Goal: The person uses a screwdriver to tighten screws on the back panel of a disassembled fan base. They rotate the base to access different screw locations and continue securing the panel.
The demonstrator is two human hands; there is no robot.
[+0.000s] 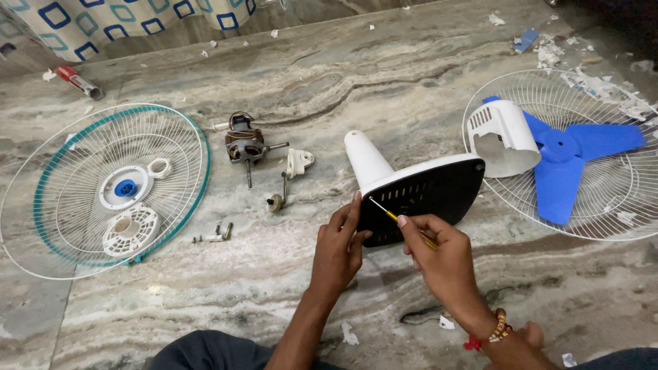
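1. The fan base (418, 188) lies on its side at the middle of the frame, on a grey-veined marble floor (384, 82). Its white tapered neck points toward the upper left, and its broad underside faces the person.
2. The underside is a black plate with rounded corners and rows of short vent slots, edged by the white rim of the shell.
3. The left hand (339, 250) sits at the lower left edge of the base, fingers curled against the black plate and the rim, steadying it.
4. The right hand (439, 257) pinches a small screwdriver (394, 217) with a yellow handle; thumb and fingers are closed on the handle. The thin metal tip touches the black plate near its left side.
5. A beaded bracelet and red thread (495, 332) circle the right wrist at the lower right of the frame.
6. At the left lies a white wire fan guard with a teal rim (103, 188), holding a blue-centred hub and round white plastic parts.
7. Between that guard and the base lie the bare fan motor (245, 144) with copper windings, a white bracket piece (299, 162), and a few loose screws (214, 235).
8. At the right, a second white wire guard (603, 199) holds a blue three-blade fan blade (565, 154) and a white motor housing (504, 137).
9. Scraps of paper litter the upper right.
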